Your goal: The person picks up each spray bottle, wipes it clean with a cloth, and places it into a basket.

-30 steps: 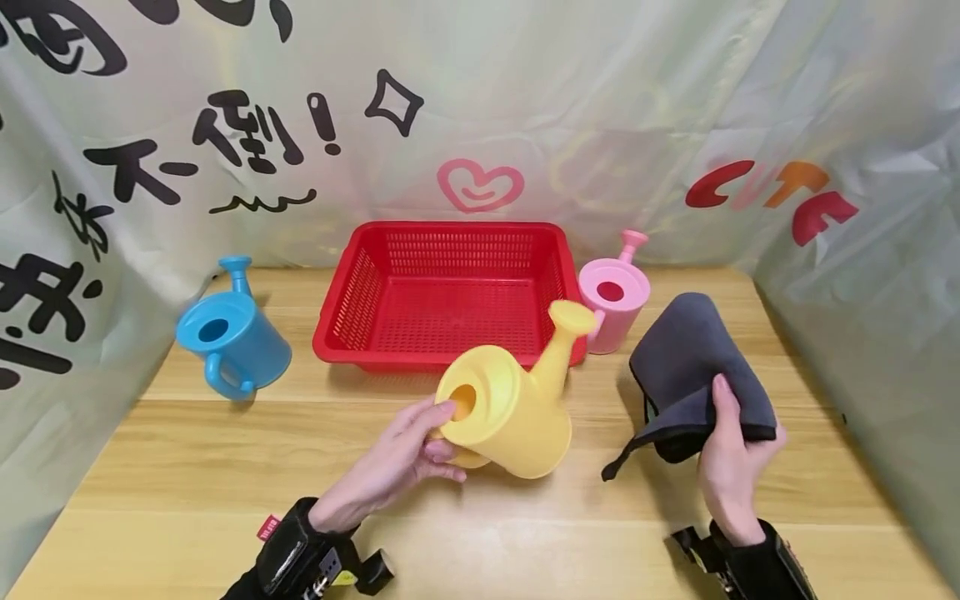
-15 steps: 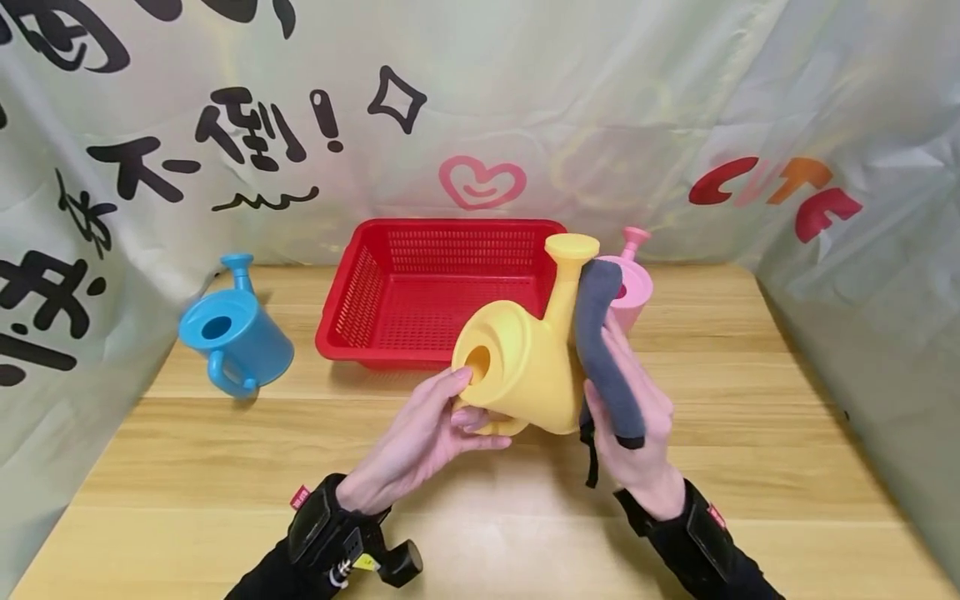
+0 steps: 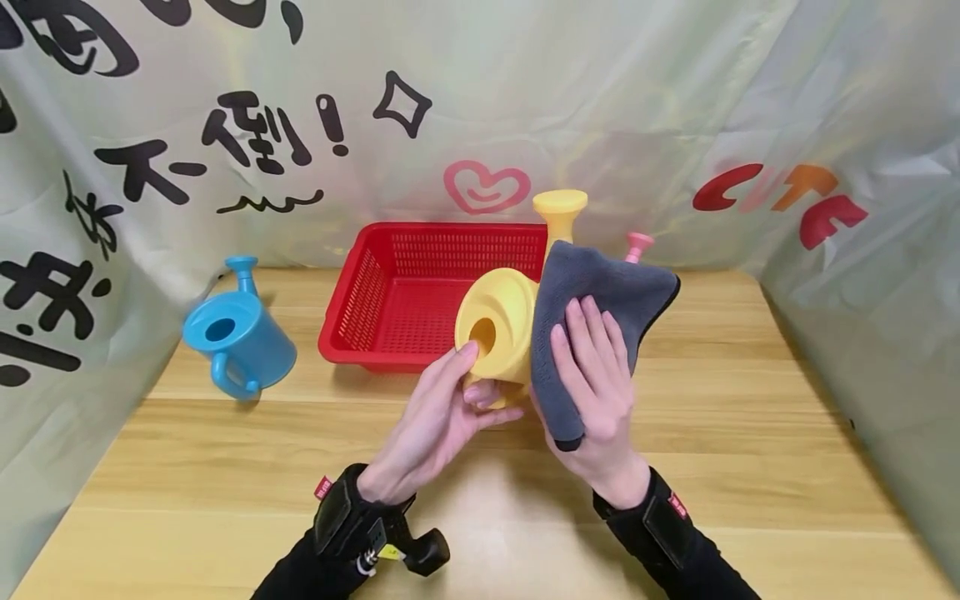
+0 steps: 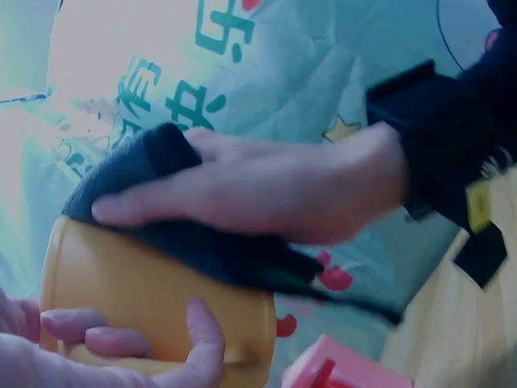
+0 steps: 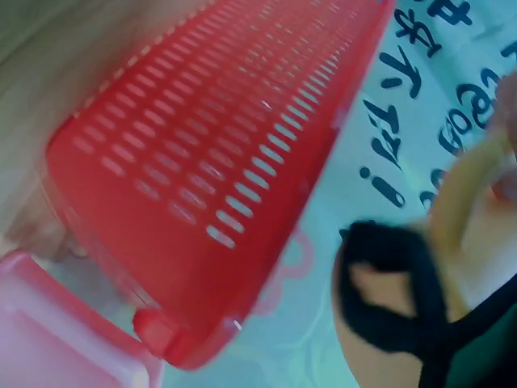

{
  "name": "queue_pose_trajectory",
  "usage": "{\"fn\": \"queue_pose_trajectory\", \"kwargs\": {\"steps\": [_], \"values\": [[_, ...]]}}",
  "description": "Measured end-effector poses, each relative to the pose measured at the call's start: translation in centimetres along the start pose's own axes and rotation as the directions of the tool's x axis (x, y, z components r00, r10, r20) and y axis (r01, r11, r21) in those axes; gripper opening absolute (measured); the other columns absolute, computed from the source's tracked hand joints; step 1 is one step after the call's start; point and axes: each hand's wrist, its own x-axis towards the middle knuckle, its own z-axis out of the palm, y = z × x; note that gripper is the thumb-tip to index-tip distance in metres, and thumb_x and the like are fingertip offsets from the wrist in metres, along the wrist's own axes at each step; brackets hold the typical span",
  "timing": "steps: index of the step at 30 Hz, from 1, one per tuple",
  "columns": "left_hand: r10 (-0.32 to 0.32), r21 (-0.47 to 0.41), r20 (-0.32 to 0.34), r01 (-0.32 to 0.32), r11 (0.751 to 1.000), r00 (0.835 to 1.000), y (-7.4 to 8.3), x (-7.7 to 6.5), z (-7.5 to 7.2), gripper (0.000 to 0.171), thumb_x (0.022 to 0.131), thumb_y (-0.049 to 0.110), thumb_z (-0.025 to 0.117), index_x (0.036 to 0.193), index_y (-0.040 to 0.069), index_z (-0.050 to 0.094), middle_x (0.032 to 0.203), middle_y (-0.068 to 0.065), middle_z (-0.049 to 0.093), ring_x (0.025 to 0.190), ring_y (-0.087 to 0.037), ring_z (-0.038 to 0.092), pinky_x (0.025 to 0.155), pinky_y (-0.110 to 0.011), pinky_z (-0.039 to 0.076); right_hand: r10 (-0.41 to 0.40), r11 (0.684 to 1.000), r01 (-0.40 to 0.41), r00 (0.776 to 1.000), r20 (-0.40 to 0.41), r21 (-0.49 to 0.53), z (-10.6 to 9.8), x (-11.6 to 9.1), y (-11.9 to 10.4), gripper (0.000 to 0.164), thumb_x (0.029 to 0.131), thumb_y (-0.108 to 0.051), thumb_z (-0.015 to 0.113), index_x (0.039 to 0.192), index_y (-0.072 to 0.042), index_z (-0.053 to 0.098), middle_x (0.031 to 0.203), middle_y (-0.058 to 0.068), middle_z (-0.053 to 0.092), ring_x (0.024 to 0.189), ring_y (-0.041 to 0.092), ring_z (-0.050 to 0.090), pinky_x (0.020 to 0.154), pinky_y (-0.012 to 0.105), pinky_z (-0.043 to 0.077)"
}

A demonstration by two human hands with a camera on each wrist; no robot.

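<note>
Plainly, the left hand (image 3: 441,421) grips a yellow watering can (image 3: 513,337) near a basket (image 3: 420,308).

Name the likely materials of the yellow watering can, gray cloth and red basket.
Yellow watering can: probably plastic, smooth with soft sheen. Gray cloth: likely microfiber, matte with fuzzy nap. Red basket: apparently molded plastic, shiny, with slotted walls.

Yellow watering can (image 3: 512,321) smooth plastic; cloth (image 3: 596,279) matt, fuzzy; tabletop (image 3: 750,442) wood-grained.
</note>
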Motion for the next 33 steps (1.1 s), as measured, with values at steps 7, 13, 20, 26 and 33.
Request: {"fn": "queue_pose_trajectory", "kwargs": {"steps": [7, 13, 20, 26, 33], "values": [[0.011, -0.099, -0.089, -0.020, 0.995, 0.996, 0.3, 0.5, 0.9, 0.020, 0.110, 0.035, 0.036, 0.105, 0.020, 0.049, 0.075, 0.008, 0.036, 0.072, -0.007, 0.036, 0.080, -0.026, 0.040, -0.165, 0.986, 0.165, 0.986, 0.025, -0.018, 1.7, -1.5, -0.2, 0.040, 0.105, -0.027, 0.048, 0.130, 0.000, 0.064, 0.151, 0.014, 0.052, 0.147, 0.034, 0.042, 0.126, 0.049, 0.023], [-0.014, -0.134, -0.095, 0.001, 0.991, 0.995, 0.3, 0.7, 1.2, 0.021, 0.111, 0.035, 0.033, 0.112, 0.020, 0.048, 0.077, 0.010, 0.038, 0.071, -0.003, 0.035, 0.082, -0.026, 0.036, -0.227, 0.973, 0.229, 0.970, 0.084, -0.015, 1.7, -2.3, 0.2, 0.039, 0.103, -0.024, 0.050, 0.135, -0.004, 0.062, 0.155, 0.011, 0.047, 0.150, 0.031, 0.037, 0.127, 0.047, 0.018], [-0.016, -0.101, -0.056, 0.010, 0.995, 0.998, -0.1, 0.7, 1.4, 0.023, 0.111, 0.036, 0.034, 0.106, 0.021, 0.050, 0.072, 0.009, 0.036, 0.070, -0.006, 0.037, 0.081, -0.029, 0.041, -0.161, 0.986, 0.161, 0.987, 0.007, -0.043, 1.4, -1.7, 0.7, 0.038, 0.103, -0.026, 0.049, 0.127, -0.001, 0.066, 0.148, 0.013, 0.055, 0.144, 0.033, 0.046, 0.124, 0.048, 0.027], [-0.024, 0.044, -0.051, 0.026, 0.999, 0.998, -0.4, 0.7, 1.1, 0.017, 0.110, 0.033, 0.037, 0.112, 0.019, 0.047, 0.068, 0.005, 0.032, 0.069, -0.010, 0.039, 0.090, -0.037, 0.054, 0.056, 0.996, -0.054, 0.998, -0.023, 0.075, 0.4, -0.2, 1.3, 0.040, 0.099, -0.021, 0.061, 0.131, 0.003, 0.062, 0.144, 0.016, 0.059, 0.140, 0.031, 0.052, 0.120, 0.046, 0.036], [0.023, 0.099, -0.039, -0.019, 0.995, 0.999, -0.2, 0.4, 1.1, 0.018, 0.110, 0.029, 0.036, 0.113, 0.018, 0.051, 0.067, 0.006, 0.031, 0.065, -0.009, 0.034, 0.089, -0.038, 0.054, -0.049, 0.999, 0.052, 0.987, -0.152, 0.016, 1.2, -0.1, 0.2, 0.035, 0.099, -0.023, 0.062, 0.127, -0.003, 0.067, 0.143, 0.012, 0.061, 0.139, 0.030, 0.053, 0.121, 0.046, 0.036]]}}
